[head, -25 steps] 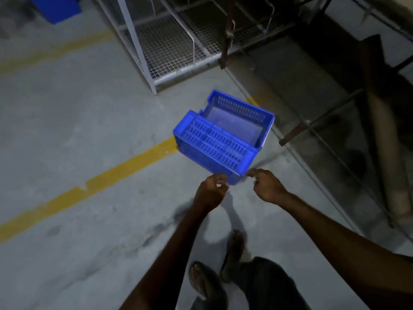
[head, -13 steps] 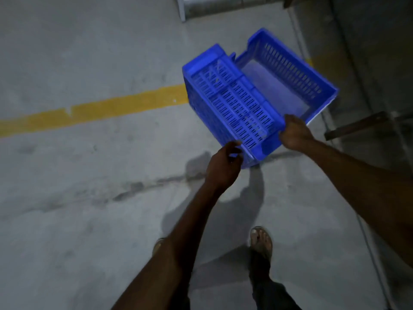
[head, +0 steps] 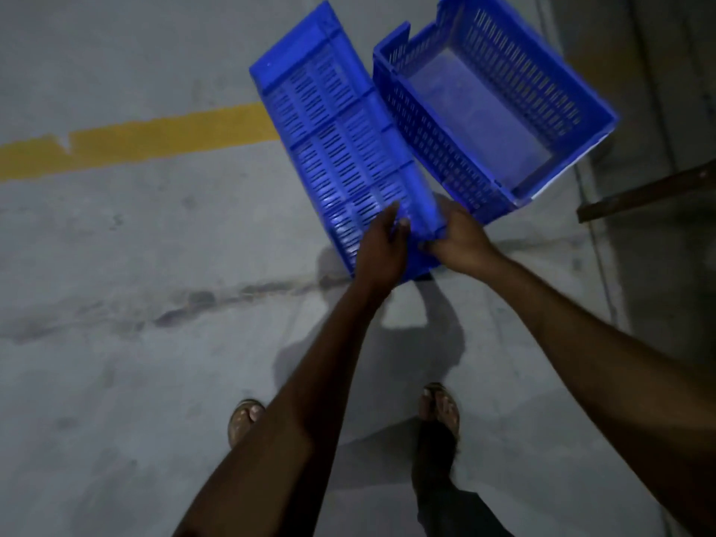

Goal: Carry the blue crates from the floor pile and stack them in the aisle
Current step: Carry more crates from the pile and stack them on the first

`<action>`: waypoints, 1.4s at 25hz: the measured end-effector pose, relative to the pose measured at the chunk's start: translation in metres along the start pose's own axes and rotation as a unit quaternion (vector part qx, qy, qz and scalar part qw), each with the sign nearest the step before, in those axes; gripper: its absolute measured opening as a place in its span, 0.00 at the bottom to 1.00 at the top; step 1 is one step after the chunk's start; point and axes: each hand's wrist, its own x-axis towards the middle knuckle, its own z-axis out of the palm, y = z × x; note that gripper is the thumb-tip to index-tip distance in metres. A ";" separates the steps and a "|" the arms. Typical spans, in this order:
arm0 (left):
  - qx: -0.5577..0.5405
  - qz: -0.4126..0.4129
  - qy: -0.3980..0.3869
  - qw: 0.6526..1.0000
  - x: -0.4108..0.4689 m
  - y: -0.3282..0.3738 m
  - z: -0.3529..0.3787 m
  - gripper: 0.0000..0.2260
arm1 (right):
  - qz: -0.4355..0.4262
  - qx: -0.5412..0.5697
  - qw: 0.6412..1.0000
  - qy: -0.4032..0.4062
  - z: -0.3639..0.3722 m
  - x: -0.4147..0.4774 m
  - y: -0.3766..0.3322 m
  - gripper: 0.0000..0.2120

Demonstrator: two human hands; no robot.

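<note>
Two blue slatted crates stand side by side on the concrete floor ahead of my feet. The left blue crate (head: 333, 149) is tipped over, its slatted wall facing up. The right blue crate (head: 492, 110) sits upright and empty, its open top toward me. My left hand (head: 381, 242) grips the near end of the tipped crate, thumb on the upper face. My right hand (head: 461, 234) holds the same near corner from the other side, fingers curled round the edge.
A yellow floor line (head: 135, 141) runs leftward from behind the crates. A dark metal bar (head: 651, 191) juts in at the right, beside a darker floor strip. A crack (head: 193, 300) crosses the grey concrete. My sandalled feet (head: 441, 408) stand just below the crates.
I have stepped closer and leaned over the crates, which now fill the upper view. My right hand moved from the right crate's rim onto the tipped crate's near corner.
</note>
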 end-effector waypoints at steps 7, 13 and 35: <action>0.126 -0.108 0.156 0.974 0.008 -0.014 -0.046 0.26 | 0.001 0.071 0.994 -0.084 0.040 -0.046 -0.041 0.22; 0.089 -0.105 0.261 0.955 -0.003 0.064 -0.162 0.20 | 0.018 0.005 0.995 0.094 -0.008 -0.065 -0.113 0.22; -0.247 -0.165 0.439 0.848 -0.541 0.042 -0.642 0.17 | -0.182 0.041 0.963 -0.192 0.040 -0.379 -0.620 0.40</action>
